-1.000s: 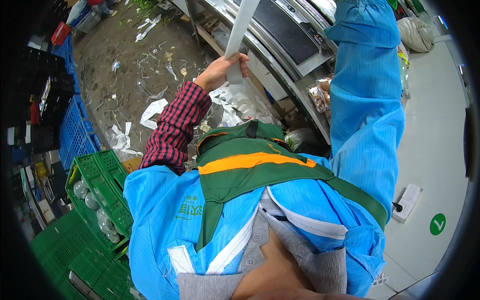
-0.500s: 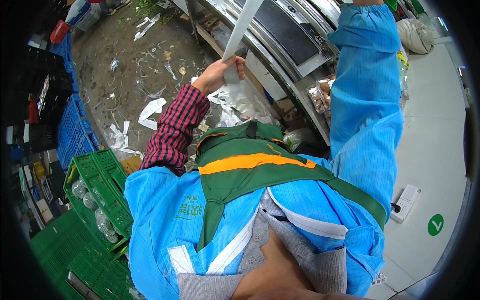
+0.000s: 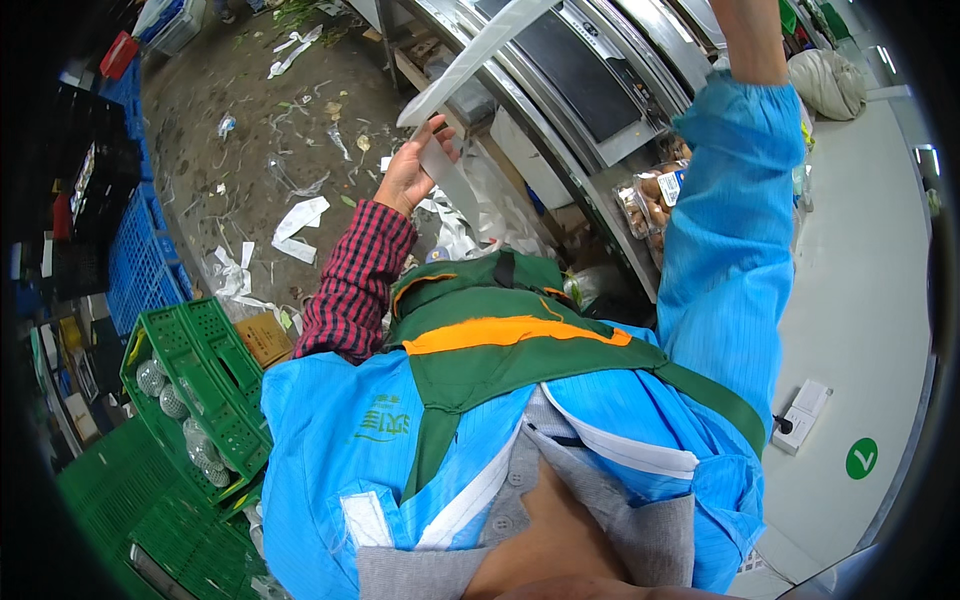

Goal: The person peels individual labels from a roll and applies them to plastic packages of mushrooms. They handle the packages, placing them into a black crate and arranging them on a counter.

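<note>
A long, glossy white strip of paper or backing tape (image 3: 478,58) slants down from the top edge to my left hand (image 3: 407,176). My left thumb and fingers are closed loosely around it, and its tail hangs past them over a heap of white strips and clear plastic (image 3: 500,205). My right arm, in a blue sleeve (image 3: 725,230), reaches up past the steel equipment. Only the bare wrist shows at the top edge; the right hand lies outside the picture. A green apron (image 3: 480,365) with an orange band covers my front.
At the upper middle stands a steel machine with a dark panel (image 3: 575,75). Packs of brown mushrooms or eggs (image 3: 650,195) sit at its near end. Green crates (image 3: 195,350) with netted or wrapped round goods stand left, near a blue pallet (image 3: 147,255). Paper scraps (image 3: 300,228) litter the floor.
My left hand has moved slightly left and down, its fingers looser, and the strip now bends beside it. My right arm has shifted down a little, showing more wrist.
</note>
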Demonstrator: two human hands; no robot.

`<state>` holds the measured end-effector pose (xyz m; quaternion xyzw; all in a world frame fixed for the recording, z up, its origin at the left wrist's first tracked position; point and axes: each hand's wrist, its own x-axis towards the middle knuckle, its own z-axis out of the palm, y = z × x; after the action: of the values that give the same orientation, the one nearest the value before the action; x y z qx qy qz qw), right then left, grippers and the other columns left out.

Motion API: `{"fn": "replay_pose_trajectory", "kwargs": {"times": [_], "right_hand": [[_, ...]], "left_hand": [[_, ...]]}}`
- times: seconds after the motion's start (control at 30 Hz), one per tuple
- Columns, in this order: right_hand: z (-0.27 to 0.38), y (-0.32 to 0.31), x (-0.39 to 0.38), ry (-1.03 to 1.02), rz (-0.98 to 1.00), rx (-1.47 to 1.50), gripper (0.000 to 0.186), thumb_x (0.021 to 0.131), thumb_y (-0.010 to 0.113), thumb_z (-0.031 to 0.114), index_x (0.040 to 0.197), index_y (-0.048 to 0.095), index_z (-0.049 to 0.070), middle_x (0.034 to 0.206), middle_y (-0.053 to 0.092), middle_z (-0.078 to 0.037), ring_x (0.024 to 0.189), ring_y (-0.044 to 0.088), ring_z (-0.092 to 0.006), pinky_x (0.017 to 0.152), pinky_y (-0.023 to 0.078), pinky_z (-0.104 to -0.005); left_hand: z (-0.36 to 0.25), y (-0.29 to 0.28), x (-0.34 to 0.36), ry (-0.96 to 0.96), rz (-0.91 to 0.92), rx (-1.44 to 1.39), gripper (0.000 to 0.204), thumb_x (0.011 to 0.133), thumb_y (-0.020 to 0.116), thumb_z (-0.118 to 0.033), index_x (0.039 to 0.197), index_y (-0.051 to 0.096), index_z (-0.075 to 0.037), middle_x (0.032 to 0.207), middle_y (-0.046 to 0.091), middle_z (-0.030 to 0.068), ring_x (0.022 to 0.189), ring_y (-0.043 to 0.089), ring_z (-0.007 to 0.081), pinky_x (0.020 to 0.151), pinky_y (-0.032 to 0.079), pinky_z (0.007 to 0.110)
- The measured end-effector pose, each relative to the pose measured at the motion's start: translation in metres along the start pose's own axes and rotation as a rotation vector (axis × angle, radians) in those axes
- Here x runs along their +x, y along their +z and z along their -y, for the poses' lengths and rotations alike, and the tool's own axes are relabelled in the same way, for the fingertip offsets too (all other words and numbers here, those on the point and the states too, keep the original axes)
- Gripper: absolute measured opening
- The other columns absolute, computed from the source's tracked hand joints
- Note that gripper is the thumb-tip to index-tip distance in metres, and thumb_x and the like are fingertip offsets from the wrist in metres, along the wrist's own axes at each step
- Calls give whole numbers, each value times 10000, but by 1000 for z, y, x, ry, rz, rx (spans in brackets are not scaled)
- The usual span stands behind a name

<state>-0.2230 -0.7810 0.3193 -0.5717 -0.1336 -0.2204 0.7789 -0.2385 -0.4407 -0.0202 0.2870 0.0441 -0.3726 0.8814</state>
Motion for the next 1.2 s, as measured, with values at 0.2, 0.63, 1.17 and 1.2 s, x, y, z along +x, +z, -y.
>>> {"fn": "replay_pose_trajectory", "kwargs": {"times": [0.2, 0.63, 1.17, 1.2], "right_hand": [[24, 36, -61, -108, 15, -260, 196, 936, 556, 172, 1053, 627, 32, 979, 654, -94, 893, 627, -207, 753, 491, -351], [63, 47, -177, -45, 311, -380, 111, 838, 534, 62, 733, 518, 93, 796, 510, -81, 736, 456, -176, 655, 378, -289], [-5, 63, -218, 545, 146, -764, 254, 862, 630, 117, 1070, 633, -27, 997, 668, -87, 916, 616, -141, 821, 487, -278], [-16, 68, -214, 479, 42, -776, 264, 869, 634, 134, 1079, 633, -26, 1007, 668, -86, 923, 618, -141, 824, 487, -273]], "left_hand": [[-10, 22, -20, 34, 207, -329, 429, 940, 540, -322, 1269, 522, -48, 1290, 529, 148, 1160, 516, 251, 1046, 364, 468], [-6, 59, 24, -126, 228, -564, 506, 923, 457, -234, 1310, 378, 83, 1294, 495, 219, 1124, 547, 281, 1082, 314, 495], [-20, 148, -16, 67, 524, 60, 335, 852, 439, -157, 1109, 551, 28, 875, 559, 66, 745, 512, 163, 755, 446, 336], [-20, 155, -22, 51, 562, 120, 343, 859, 419, -151, 1113, 549, 39, 872, 570, 79, 748, 518, 159, 754, 458, 334]]}}
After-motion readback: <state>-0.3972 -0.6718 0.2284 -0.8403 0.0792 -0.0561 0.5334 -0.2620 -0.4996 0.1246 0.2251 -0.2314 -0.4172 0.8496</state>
